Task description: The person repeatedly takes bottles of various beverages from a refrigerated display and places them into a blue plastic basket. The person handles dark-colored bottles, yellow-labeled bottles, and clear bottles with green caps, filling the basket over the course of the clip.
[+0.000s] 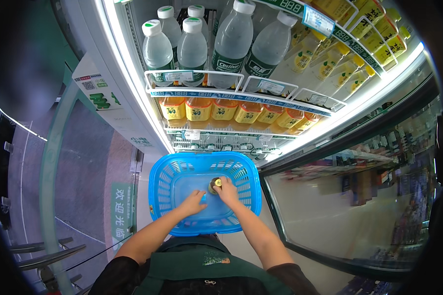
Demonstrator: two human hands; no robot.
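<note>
A blue plastic basket stands before me at the foot of an open drinks cooler. My right hand is inside it, its fingers closed around a small bottle with a yellow cap on the basket's right side. To the left of that bottle, my left hand hovers over the basket, fingers partly curled, beside a small light-blue item; whether it grips that item is unclear. The rest of the basket's floor shows blue plastic.
Clear bottles fill the cooler's upper shelf, with amber drink bottles below. A wire shelf lies beyond the basket. The glass cooler door stands open at right; a white cabinet side rises at left.
</note>
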